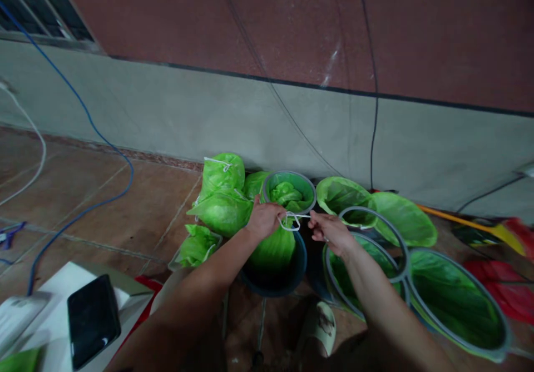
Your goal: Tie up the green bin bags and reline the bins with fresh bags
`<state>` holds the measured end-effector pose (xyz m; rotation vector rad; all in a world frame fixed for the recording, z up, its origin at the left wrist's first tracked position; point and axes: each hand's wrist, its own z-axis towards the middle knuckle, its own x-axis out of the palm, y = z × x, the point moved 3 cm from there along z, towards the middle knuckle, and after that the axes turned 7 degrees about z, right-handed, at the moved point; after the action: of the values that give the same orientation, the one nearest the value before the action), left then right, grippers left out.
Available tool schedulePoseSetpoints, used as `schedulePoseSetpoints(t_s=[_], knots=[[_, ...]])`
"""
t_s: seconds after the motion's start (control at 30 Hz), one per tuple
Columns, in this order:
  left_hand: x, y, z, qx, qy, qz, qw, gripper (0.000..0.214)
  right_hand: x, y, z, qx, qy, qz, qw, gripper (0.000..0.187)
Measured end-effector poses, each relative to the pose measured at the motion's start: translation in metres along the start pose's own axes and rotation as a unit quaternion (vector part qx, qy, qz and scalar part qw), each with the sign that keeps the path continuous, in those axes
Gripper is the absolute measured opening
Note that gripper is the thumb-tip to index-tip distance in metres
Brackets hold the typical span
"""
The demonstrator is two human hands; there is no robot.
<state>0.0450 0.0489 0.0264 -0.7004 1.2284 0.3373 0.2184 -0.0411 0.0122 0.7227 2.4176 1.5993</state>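
Note:
My left hand (267, 219) is closed around the gathered top of a green plastic bag (276, 252), beside a loop of white drawstring (292, 224). The drawstring runs across to my right hand (331, 233), whose fingers pinch its end. Below my hands the bag hangs inside a dark blue bin (273, 289). Just behind stands a grey-rimmed bin (312, 186) with crumpled green plastic in it. Under my right forearm is another bin lined with green plastic (359, 266), and a loose grey ring (403, 244) leans over it.
Tied green bags (223, 211) are piled on the left against the wall (200, 110). On the right stand a lined bin (456, 299), open green bags (404, 219) and a red dustpan (500, 283). A phone (92, 319) lies on a white box at lower left. A blue cable (89, 119) crosses the floor.

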Motion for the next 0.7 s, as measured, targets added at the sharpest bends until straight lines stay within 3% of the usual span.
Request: schedulePoseSetpoints(t_s=[0.1,0.33,0.47,0.57,0.7], knots=[[0.005,0.004,-0.002,-0.026,0.021,0.017,0.999,0.024,-0.007,-0.007,0.006,-0.020,-0.038,-0.125,0.991,0.040],[0.013,0.019,-0.002,-0.154,0.124,-0.005,0.980,0.019,-0.025,-0.018,0.017,0.003,-0.075,-0.254,0.964,0.040],[0.013,0.021,0.003,-0.193,0.147,-0.109,0.964,0.022,-0.018,-0.014,0.014,-0.037,-0.050,-0.249,0.967,0.039],[0.016,0.016,0.003,-0.238,0.133,-0.261,0.926,0.020,-0.008,-0.008,0.008,-0.044,-0.038,-0.157,0.986,0.037],[0.020,0.003,0.001,-0.263,0.126,-0.457,0.841,0.018,0.005,-0.002,0.002,-0.035,-0.027,-0.083,0.996,0.037]])
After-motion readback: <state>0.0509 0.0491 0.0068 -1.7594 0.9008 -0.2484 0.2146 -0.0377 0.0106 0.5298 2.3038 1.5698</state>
